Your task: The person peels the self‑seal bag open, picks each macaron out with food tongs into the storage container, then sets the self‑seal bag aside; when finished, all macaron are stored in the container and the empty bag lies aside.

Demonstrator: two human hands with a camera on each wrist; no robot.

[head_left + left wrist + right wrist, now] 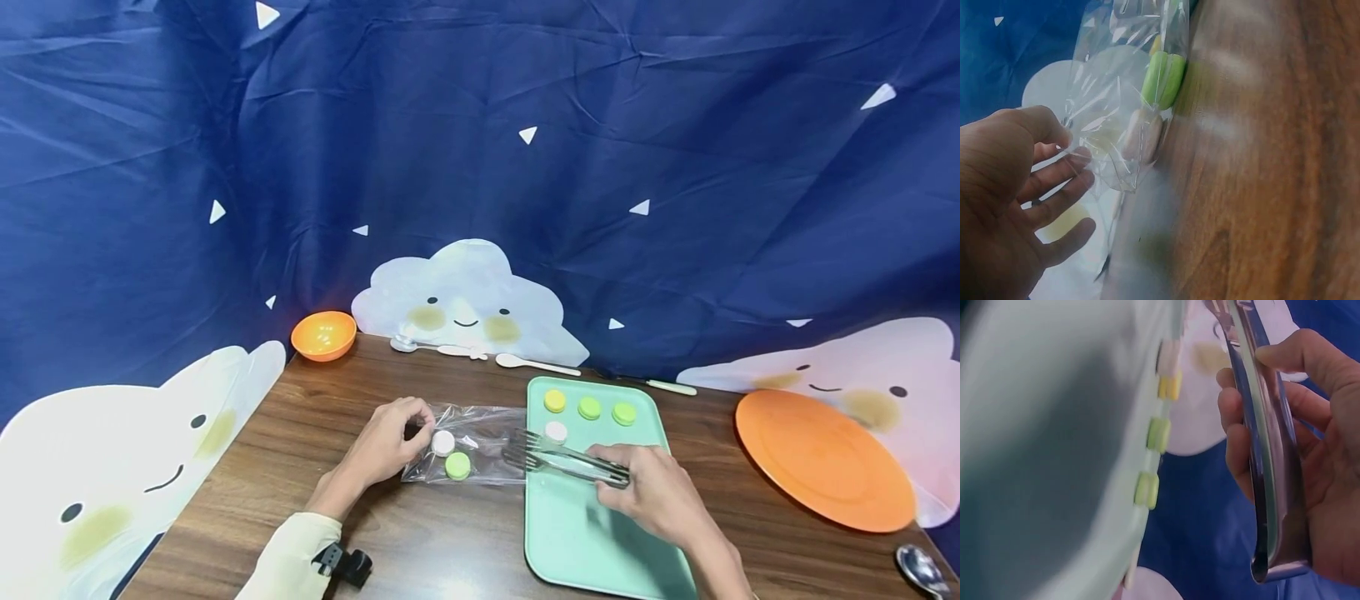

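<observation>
The left hand (pixel 386 446) pinches the mouth of the clear bag (pixel 468 457) holding two macarons, while the right hand (pixel 648 492) grips metal tongs (pixel 566 460) over the green tray (pixel 592 533); judged step: transfer, requiring a tong grasp on the white macaron (pixel 556 431).

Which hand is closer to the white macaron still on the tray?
Right. The right hand holds tongs whose tips sit just beside the white macaron on the tray. The left hand pinches the bag, off the tray.

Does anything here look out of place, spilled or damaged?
Nothing stands out. Left hand pinches the clear bag holding two macarons; right hand grips the tongs over the green tray.
</observation>
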